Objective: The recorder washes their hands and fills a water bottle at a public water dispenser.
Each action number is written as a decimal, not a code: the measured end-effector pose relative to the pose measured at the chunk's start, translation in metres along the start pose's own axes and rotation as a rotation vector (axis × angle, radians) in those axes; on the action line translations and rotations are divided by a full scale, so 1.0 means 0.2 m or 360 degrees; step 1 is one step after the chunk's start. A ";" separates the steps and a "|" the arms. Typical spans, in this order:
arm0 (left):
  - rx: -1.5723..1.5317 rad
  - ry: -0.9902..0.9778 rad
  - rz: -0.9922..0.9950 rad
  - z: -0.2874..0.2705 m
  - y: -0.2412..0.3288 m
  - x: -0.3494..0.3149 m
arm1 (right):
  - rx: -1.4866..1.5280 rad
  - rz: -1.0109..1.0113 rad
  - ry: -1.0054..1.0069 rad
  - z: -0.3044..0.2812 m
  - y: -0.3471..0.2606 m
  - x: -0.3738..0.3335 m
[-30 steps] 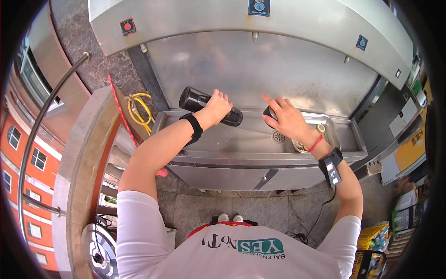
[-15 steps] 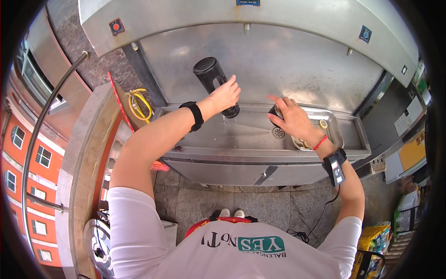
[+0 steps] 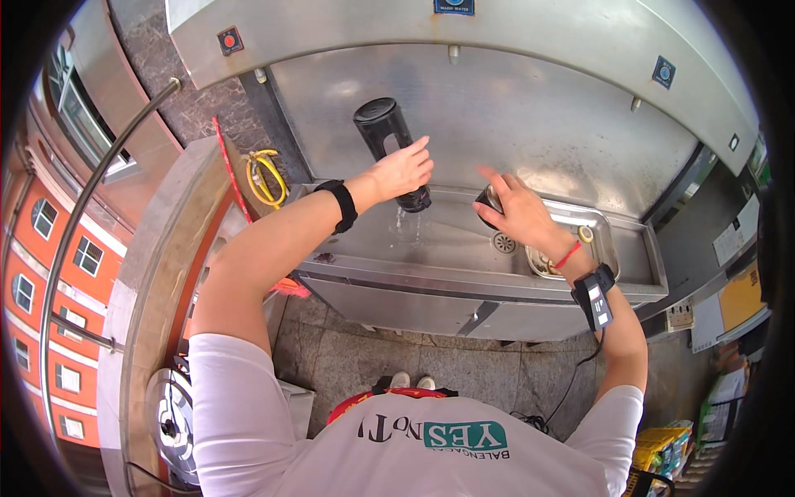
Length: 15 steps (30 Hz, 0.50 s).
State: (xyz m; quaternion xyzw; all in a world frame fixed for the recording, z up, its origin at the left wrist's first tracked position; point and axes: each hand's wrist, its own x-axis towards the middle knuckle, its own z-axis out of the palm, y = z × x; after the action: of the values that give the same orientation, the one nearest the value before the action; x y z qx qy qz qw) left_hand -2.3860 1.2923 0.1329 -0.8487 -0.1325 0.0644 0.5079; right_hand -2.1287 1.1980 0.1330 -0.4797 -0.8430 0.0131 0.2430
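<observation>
Since a second ago, the black bottle (image 3: 383,126) has swung steeper, and clear liquid (image 3: 400,225) now falls from its mouth. The right hand (image 3: 525,215) grips a dark round cap (image 3: 489,205); apart from it, the left hand (image 3: 400,173) is clamped round the bottle over the steel sink (image 3: 455,230). The long axis slants: mouth down and rightward, base up-left before the back panel (image 3: 513,108).

White tee (image 3: 373,468), black wristband (image 3: 345,207), bracelet (image 3: 568,255) – red
</observation>
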 end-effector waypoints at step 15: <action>-0.0048 0.0012 -0.0111 -0.03 0.01 -0.12 | 0.0116 -0.0078 -0.0002 0.07 0.07 0.01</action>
State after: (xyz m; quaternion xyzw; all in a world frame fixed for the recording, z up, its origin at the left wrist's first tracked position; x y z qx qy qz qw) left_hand -2.4063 1.2799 0.1324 -0.8515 -0.1609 0.0415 0.4973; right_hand -2.1238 1.2095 0.1172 -0.4498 -0.8536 0.0382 0.2600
